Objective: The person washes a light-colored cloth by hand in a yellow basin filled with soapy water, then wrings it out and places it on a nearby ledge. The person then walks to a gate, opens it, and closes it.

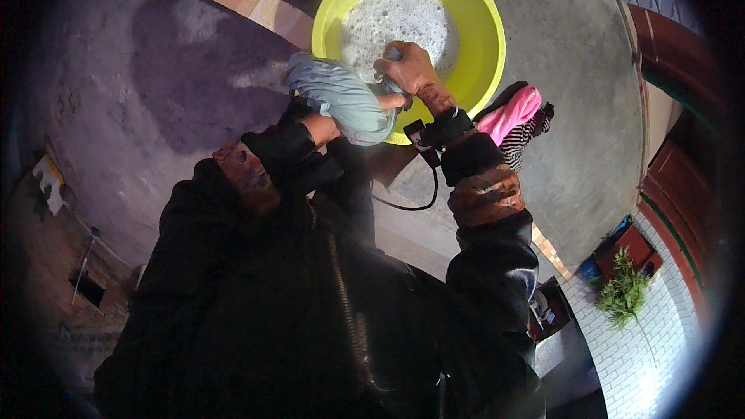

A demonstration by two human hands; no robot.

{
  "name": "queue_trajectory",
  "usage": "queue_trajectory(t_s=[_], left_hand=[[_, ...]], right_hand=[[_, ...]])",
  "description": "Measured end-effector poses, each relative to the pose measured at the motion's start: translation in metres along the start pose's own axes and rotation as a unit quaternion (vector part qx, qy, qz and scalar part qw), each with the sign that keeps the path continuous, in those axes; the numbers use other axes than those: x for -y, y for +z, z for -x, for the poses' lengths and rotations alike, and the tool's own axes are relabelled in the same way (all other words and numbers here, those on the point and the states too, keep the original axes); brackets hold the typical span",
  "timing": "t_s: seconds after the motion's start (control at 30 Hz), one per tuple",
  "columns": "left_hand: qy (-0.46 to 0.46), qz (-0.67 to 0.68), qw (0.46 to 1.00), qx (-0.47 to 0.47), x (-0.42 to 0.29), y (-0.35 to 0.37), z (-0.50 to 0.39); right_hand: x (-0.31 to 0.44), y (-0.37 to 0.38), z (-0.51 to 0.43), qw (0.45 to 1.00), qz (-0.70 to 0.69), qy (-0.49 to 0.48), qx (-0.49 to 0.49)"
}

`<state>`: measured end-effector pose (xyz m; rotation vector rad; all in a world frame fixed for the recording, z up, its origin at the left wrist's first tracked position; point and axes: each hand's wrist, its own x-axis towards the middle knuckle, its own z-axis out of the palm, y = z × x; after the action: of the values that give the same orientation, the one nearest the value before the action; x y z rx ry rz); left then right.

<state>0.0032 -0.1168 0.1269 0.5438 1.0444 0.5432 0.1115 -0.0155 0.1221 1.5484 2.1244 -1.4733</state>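
Observation:
A light blue-grey cloth (349, 99) is bunched and twisted over the near left rim of a yellow-green plastic basin (486, 64). My right hand (410, 67) is closed in a fist above the basin, with a bit of the cloth in its grip. The cloth is draped over my left wrist and covers most of my left hand (393, 101); the part that shows lies against the cloth, just below my right fist. White suds (401, 17) float on the water inside the basin.
A pink cloth (512, 113) and a black-and-white striped cloth (521, 137) lie on the concrete floor (582, 145) right of the basin. A cable (433, 192) hangs from a small device (422, 139) at my right wrist. A leafy plant (623, 291) stands at lower right.

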Motion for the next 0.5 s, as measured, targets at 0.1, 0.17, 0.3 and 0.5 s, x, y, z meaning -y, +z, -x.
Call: queue_trajectory(t_s=[0.1,0.17,0.3,0.5], left_hand=[[0.018,-0.037,0.999,-0.032,0.002,-0.002,-0.003],[-0.003,-0.074,0.996,-0.044,0.003,-0.002,-0.006],[0.029,-0.109,0.992,-0.048,0.006,-0.004,-0.012],[0.062,-0.078,0.995,-0.027,0.031,-0.013,-0.025]], right_hand=[[0.003,0.001,-0.003,1.000,0.013,0.007,0.005],[0.005,0.001,-0.004,1.000,0.026,0.010,0.005],[0.007,0.001,-0.007,0.998,0.056,0.010,0.017],[0.005,0.004,-0.012,0.996,0.075,0.035,0.016]])
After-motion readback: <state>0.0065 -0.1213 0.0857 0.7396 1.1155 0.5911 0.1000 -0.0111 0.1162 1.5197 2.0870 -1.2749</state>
